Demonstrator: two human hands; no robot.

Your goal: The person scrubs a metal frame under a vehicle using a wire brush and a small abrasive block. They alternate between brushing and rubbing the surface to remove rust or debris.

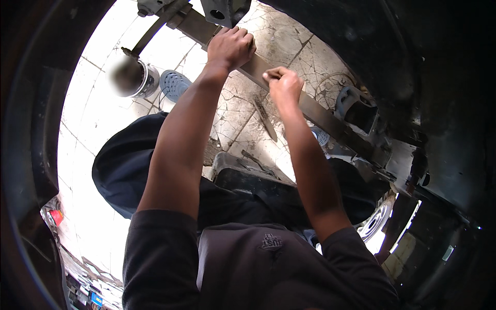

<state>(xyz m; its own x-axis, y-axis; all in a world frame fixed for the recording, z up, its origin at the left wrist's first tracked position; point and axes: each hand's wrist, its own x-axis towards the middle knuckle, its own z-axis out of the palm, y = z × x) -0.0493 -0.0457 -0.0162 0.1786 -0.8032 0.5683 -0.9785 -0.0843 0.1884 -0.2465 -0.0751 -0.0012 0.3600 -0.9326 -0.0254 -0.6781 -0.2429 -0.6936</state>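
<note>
A long flat metal bar [320, 114] runs slantwise across the view, from the upper left down to the right. My left hand [232, 49] is closed over it near the top, knuckles up, below a dark metal bracket [219, 11]. Farther right along the bar, my right hand [285, 87] is curled closed at its surface, thumb and fingers pressed together. Whatever those fingers pinch, if anything, is too small to make out. On the tiles beneath lies what looks like a wire brush [265, 119], its pale handle end pointing toward me.
Between my knees sits a dark open box [248, 173] with a tool on its rim. A bucket [150, 80] and a blue-grey clog [174, 84] are at the left. A grey plastic container [351, 106] stands right of the bar. Dark body panels [439, 103] surround me; a wheel [376, 222] shows lower right.
</note>
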